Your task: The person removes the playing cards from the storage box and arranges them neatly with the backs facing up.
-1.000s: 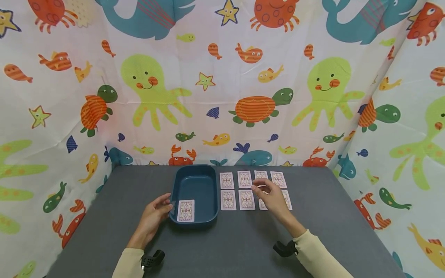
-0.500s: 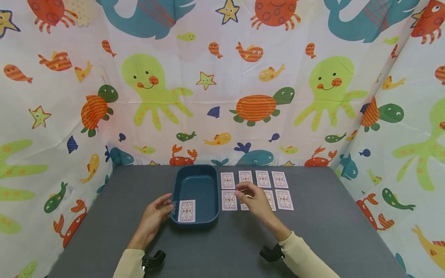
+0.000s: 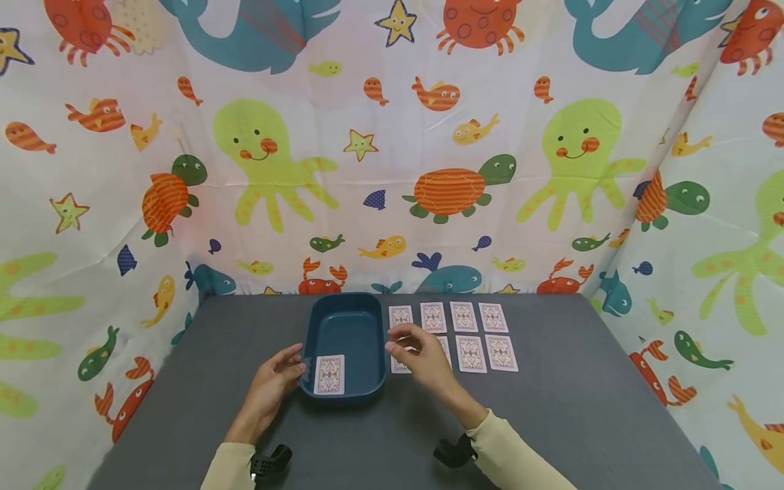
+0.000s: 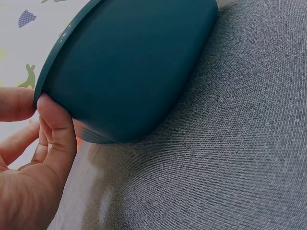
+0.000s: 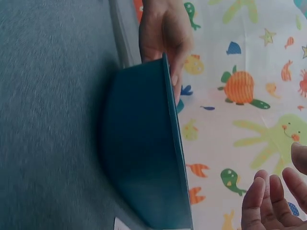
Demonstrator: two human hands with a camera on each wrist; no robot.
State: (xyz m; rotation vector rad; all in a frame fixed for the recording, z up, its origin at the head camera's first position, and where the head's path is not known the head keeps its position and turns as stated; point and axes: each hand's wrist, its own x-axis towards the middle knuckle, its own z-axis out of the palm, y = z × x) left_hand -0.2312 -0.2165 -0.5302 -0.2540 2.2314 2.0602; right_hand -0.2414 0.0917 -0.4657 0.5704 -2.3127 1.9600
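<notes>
From high over the near side of the worktop (image 3: 569, 388), the head view faces forward and down, taking in the far edge and the curtain (image 3: 380, 224). The left wrist view, rolled, looks closely at the outer wall of the tray (image 3: 349, 333). The right wrist view, turned sideways, faces the far edge from farther off. Both wrist views share the tray and the left hand (image 3: 269, 388).
</notes>
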